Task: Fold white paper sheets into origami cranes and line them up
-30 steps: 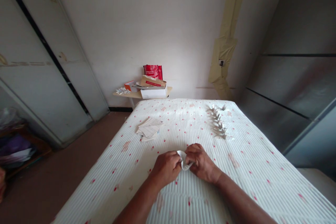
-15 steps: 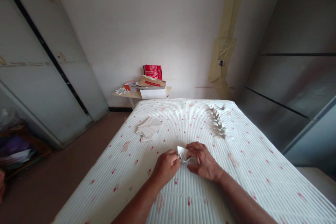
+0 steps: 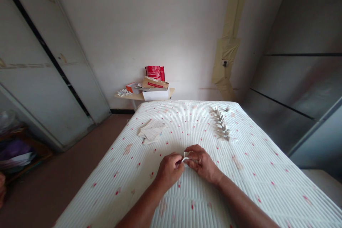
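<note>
Between my two hands is a small folded piece of white paper [image 3: 185, 159], mostly covered by the fingers. My left hand [image 3: 170, 167] pinches its left side. On the other side, my right hand [image 3: 201, 161] grips it between thumb and fingers. Both hands are low over the white, red-dotted bed cover [image 3: 192, 199]. Beyond them to the left lies a loose stack of paper sheets [image 3: 151, 130]. Several folded paper cranes [image 3: 221, 124] stand in a row to the right.
Against the back wall, a small table [image 3: 137, 96] bears a white box [image 3: 156, 94], a red bag [image 3: 154, 73] and a heap of white folded paper [image 3: 124, 92]. A grey cabinet [image 3: 40, 64] stands left, and a dark panelled unit [image 3: 296, 78] stands right.
My right hand has moved slightly left and closed in on the paper. The paper's raised flap, upright between the hands before, is now mostly covered by the fingers.
</note>
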